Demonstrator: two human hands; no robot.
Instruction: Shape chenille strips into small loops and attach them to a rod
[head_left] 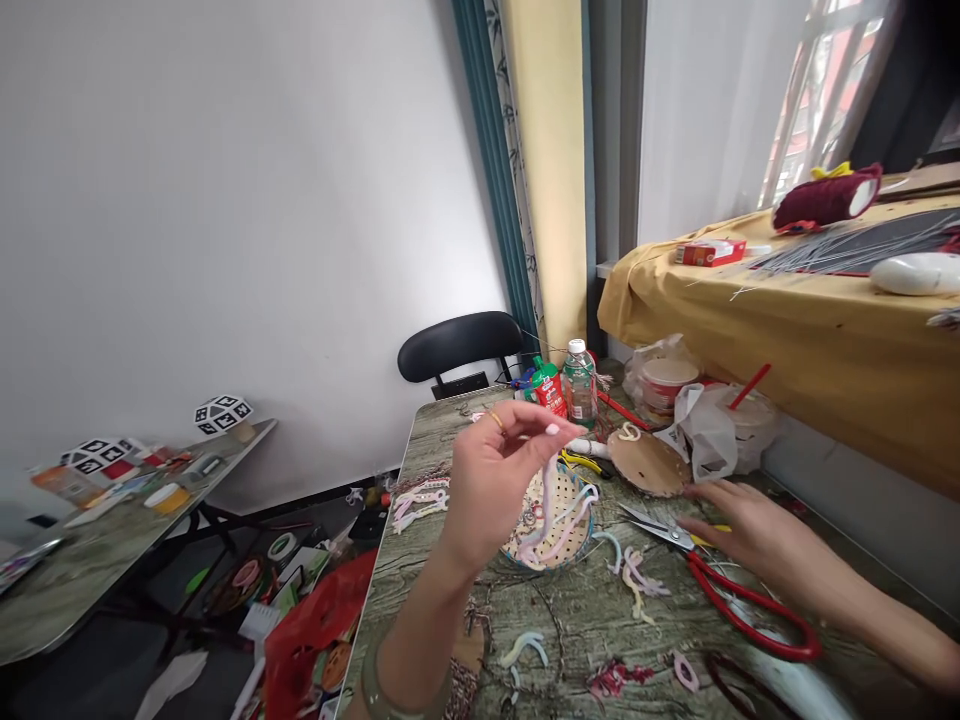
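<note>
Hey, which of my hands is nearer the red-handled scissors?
Right. Your right hand is beside the red-handled scissors, close to their pivot; your left hand is farther off to the left, raised and pinching a pale fuzzy strand.

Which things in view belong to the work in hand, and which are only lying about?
Apparently in the work:
- pale strand, pinched by the left hand
- round holed base
- scissors, near the right hand

Apparently lying about:
- bottle
- maroon roll
- red box

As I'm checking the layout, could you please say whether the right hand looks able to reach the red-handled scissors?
Probably yes: the right hand is close beside the red-handled scissors, and nothing appears to cover their handles.
</note>
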